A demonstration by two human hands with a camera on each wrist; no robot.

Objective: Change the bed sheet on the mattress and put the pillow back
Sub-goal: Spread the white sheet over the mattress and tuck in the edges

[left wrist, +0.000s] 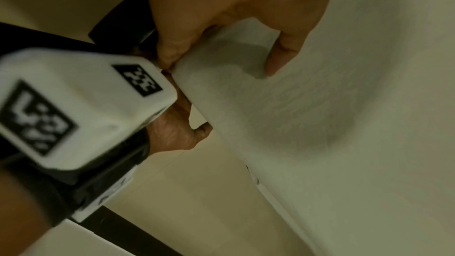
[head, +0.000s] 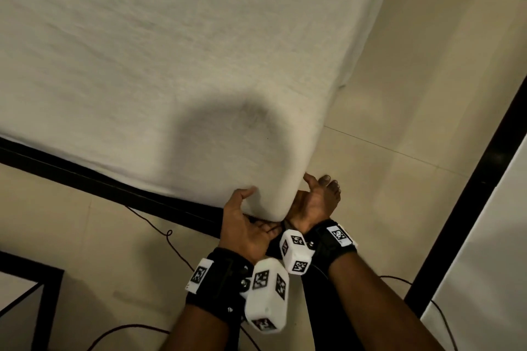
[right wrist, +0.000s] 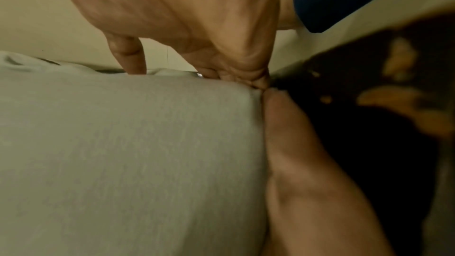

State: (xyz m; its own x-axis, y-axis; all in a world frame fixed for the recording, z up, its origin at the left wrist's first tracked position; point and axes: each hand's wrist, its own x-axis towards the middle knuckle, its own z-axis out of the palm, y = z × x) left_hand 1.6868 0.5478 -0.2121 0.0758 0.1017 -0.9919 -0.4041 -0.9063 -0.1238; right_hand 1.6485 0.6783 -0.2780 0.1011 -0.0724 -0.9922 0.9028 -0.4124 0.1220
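Note:
A white bed sheet (head: pixel 171 51) covers the mattress and is stretched over its near corner (head: pixel 271 202). My left hand (head: pixel 245 225) grips that corner from the left, thumb (left wrist: pixel 278 55) on top and fingers curled underneath. From the right side my right hand (head: pixel 309 202) holds the same corner (right wrist: pixel 234 92), its fingertips tucked under the sheet's (right wrist: pixel 123 143) edge and hidden. The two hands meet below the corner. In the left wrist view the sheet (left wrist: pixel 295 114) wraps smoothly round the corner. No pillow is in view.
A black bed frame (head: pixel 85 177) runs under the mattress on the left. Dark cables (head: pixel 171 239) trail over the pale tiled floor (head: pixel 399 122). Another black-edged white surface (head: pixel 484 208) stands at the right, and a black frame (head: pixel 48 293) at the bottom left. Toes (head: pixel 332 184) show beside my right hand.

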